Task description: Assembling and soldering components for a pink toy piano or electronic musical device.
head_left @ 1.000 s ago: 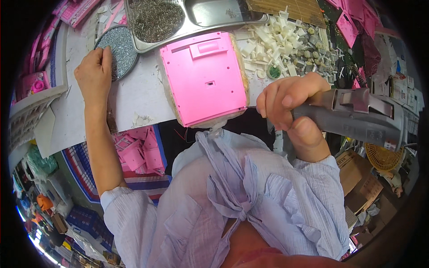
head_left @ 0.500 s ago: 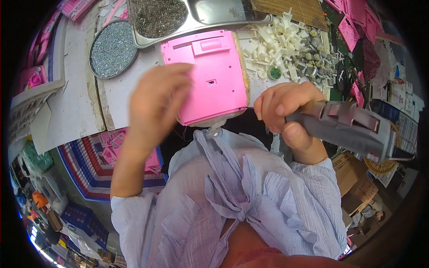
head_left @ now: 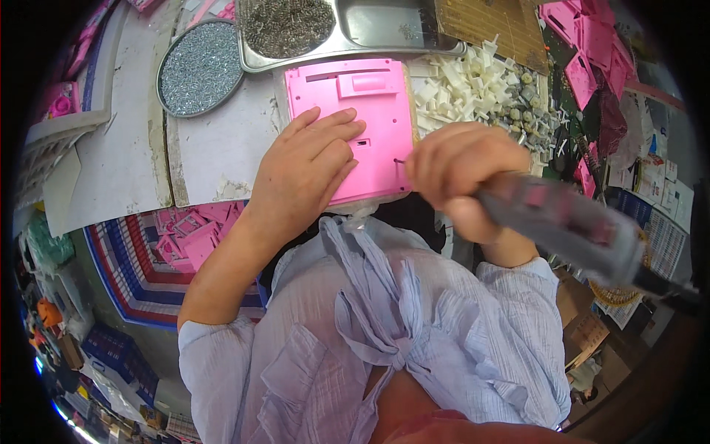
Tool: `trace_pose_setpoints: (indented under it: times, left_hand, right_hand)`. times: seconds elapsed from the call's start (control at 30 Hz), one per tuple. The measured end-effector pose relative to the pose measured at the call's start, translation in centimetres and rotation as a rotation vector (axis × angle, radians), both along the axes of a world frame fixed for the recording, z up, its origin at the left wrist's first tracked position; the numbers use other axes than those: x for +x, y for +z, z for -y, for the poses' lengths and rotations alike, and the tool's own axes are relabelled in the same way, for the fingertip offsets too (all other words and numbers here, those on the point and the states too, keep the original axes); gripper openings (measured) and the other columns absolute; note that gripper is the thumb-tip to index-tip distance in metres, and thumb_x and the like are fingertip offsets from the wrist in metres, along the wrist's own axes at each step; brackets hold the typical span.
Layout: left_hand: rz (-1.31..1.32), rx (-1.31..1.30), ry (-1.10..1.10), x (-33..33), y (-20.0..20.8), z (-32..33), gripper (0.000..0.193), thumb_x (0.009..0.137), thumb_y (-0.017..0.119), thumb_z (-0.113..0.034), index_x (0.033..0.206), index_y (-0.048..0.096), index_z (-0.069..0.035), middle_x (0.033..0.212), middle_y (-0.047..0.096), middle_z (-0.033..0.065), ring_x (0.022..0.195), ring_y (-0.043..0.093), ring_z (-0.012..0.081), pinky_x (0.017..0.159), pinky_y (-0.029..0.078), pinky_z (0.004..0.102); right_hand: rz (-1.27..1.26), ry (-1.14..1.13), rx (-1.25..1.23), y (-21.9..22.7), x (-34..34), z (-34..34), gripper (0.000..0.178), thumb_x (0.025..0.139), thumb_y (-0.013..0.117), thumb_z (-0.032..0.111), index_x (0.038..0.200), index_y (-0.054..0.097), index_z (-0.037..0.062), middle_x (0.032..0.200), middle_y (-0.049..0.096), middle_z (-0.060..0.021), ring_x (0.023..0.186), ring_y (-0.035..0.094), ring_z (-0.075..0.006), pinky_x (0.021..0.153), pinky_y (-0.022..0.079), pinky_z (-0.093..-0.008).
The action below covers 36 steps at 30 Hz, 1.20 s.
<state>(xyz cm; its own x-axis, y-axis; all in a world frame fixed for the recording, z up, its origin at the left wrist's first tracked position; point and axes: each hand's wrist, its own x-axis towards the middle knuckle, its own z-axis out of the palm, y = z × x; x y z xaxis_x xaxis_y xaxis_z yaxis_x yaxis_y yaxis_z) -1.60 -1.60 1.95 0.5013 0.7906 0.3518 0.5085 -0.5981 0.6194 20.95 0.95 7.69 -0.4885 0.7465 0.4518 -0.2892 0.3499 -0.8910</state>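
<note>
A pink plastic casing [head_left: 381,111] lies on a plastic-wrapped pad [head_left: 414,111] at the table's near edge. Across its left half rests my left hand [head_left: 307,163], fingers stretched out and lying on the surface. My right hand [head_left: 466,166] is wrapped round a dark grey electric screwdriver [head_left: 558,214], whose body is smeared by motion. The thin bit points left and meets the casing at a hole near its lower right edge. Whether a screw sits on the tip is too small to tell.
A round dish of small silvery screws [head_left: 200,70] and a metal tray [head_left: 362,48] with springs stand beyond the casing. White plastic parts [head_left: 470,81] and small metal pieces [head_left: 529,100] are heaped to the right. A basket [head_left: 140,281] with pink parts stands below left.
My left hand has come down flat onto the casing. My right hand has moved left with the screwdriver, bringing its bit from the lower right corner onto the casing's lower right hole.
</note>
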Motion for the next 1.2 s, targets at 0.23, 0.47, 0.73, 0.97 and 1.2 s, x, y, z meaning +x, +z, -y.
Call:
trace_pose_setpoints:
  times: [0.23, 0.47, 0.73, 0.97, 1.2]
  left_hand:
    - [0.049, -0.05, 0.004, 0.0, -0.1, -0.1, 0.013, 0.087, 0.072, -0.007, 0.088, 0.059, -0.005, 0.125, 0.07, 0.0118, 0.126, 0.062, 0.0288, 0.111, 0.042, 0.049]
    - [0.055, -0.077, 0.004, -0.1, -0.3, -0.1, 0.013, 0.087, 0.072, -0.007, 0.088, 0.059, -0.005, 0.126, 0.069, 0.0115, 0.126, 0.062, 0.0286, 0.11, 0.042, 0.0494]
    - [0.054, -0.073, -0.002, -0.3, -0.1, -0.1, 0.012, 0.086, 0.071, -0.007, 0.088, 0.059, -0.005, 0.126, 0.068, 0.0116, 0.127, 0.061, 0.0282, 0.109, 0.044, 0.0487]
    - [0.072, -0.109, -0.005, -0.2, -0.1, -0.3, 0.013, 0.087, 0.072, -0.007, 0.087, 0.06, -0.006, 0.127, 0.069, 0.0107, 0.128, 0.061, 0.0276, 0.109, 0.043, 0.0478]
    - [0.125, -0.09, 0.009, -0.2, -0.4, -0.2, 0.013, 0.085, 0.074, -0.007, 0.088, 0.061, -0.006, 0.124, 0.07, 0.0116, 0.124, 0.063, 0.0281, 0.107, 0.045, 0.0468]
  right_hand:
    - [0.084, 0.109, 0.051, -0.6, 0.1, -1.7, 0.025, 0.091, 0.069, 0.019, 0.077, 0.052, 0.0086, 0.058, 0.055, -0.0051, 0.045, 0.054, -0.0204, 0.051, 0.053, -0.0372]
    - [-0.027, 0.028, -0.051, -0.8, -0.5, -4.1, 0.02, 0.086, 0.07, 0.006, 0.08, 0.052, 0.0045, 0.062, 0.056, -0.0081, 0.052, 0.056, -0.0226, 0.053, 0.05, -0.0355]
    - [-0.096, 0.225, -0.095, 0.7, -0.2, -8.0, 0.023, 0.09, 0.069, 0.012, 0.078, 0.049, 0.008, 0.059, 0.053, -0.0055, 0.051, 0.052, -0.0179, 0.053, 0.047, -0.036]
    - [-0.057, -0.003, -0.092, -1.6, -2.3, -10.8, 0.035, 0.094, 0.068, 0.018, 0.074, 0.04, 0.0113, 0.054, 0.047, -0.0035, 0.047, 0.043, -0.0139, 0.048, 0.038, -0.0338]
    - [0.018, 0.138, -0.06, -1.1, -1.6, -12.3, 0.023, 0.096, 0.066, 0.026, 0.092, 0.053, 0.0073, 0.055, 0.048, -0.0012, 0.046, 0.041, -0.0121, 0.05, 0.04, -0.0306]
